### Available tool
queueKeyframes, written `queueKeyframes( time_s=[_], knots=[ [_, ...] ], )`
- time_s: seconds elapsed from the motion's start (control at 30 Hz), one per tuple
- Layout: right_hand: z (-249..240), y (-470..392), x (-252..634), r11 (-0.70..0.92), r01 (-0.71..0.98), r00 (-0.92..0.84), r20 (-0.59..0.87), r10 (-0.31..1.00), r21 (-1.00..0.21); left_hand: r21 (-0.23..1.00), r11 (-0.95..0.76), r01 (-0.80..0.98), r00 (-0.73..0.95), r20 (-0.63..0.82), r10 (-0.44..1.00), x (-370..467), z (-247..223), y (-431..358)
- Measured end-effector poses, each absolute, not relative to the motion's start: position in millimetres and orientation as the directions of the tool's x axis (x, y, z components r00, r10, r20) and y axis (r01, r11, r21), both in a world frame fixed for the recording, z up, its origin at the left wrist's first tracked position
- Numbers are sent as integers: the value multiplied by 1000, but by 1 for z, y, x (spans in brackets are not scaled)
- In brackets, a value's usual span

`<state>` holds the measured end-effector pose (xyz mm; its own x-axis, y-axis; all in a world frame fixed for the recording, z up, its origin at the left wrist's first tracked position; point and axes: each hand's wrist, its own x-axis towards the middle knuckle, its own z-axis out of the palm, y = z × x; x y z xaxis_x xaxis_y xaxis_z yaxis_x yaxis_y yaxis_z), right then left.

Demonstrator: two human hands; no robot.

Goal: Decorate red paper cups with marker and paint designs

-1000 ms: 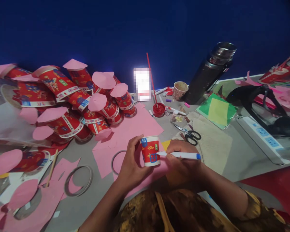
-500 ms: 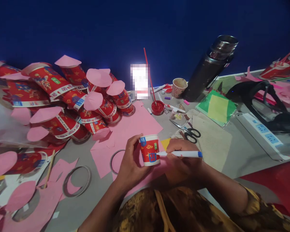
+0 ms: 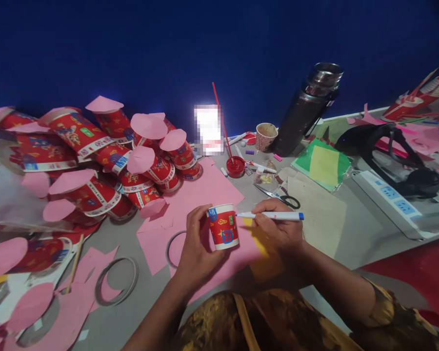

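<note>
My left hand (image 3: 199,246) grips a red paper cup (image 3: 224,227) with blue and gold print, thumb near its base and fingers at the rim on its left side. The cup stands nearly upright above pink paper (image 3: 201,195). In my right hand (image 3: 280,231) is a white marker (image 3: 278,215) with a blue end, pinched between thumb and fingers. Its tip points left, at the cup's right edge near the rim; whether it touches is too fine to tell. An orange sheet (image 3: 265,261) lies below my right hand.
Red cups with pink paper tops (image 3: 95,192) are piled at the left. Grey rings (image 3: 117,281) lie nearer. Behind my right hand are scissors (image 3: 278,196), a red paint pot (image 3: 235,166), a patterned cup (image 3: 266,136) and a black flask (image 3: 307,109). A power strip (image 3: 391,200) is farther right.
My right hand has raised the marker from the blue print low on the cup to near its upper right edge. The cup has shifted slightly left, and the camera view has shifted too.
</note>
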<state>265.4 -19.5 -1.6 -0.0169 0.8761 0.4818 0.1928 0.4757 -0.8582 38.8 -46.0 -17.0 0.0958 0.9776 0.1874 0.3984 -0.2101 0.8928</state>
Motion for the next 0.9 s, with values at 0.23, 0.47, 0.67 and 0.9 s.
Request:
queueKeyframes(
  time_s=[0.23, 0.47, 0.67, 0.9],
  knots=[
    [4, 21, 267, 555, 306, -141, 540, 830, -773, 832, -308, 462, 126, 282, 951, 31, 2, -23],
    [-22, 32, 258, 756, 352, -334, 680, 653, -552, 781, -373, 500, 32, 414, 910, 24, -25, 13],
    [-30, 30, 260, 732, 425, -357, 645, 676, -532, 782, -353, 514, 21, 401, 916, 17, -40, 19],
    [-20, 23, 260, 708, 361, -357, 612, 706, -607, 834, -288, 471, -32, 343, 939, 17, -46, 19]
  ],
)
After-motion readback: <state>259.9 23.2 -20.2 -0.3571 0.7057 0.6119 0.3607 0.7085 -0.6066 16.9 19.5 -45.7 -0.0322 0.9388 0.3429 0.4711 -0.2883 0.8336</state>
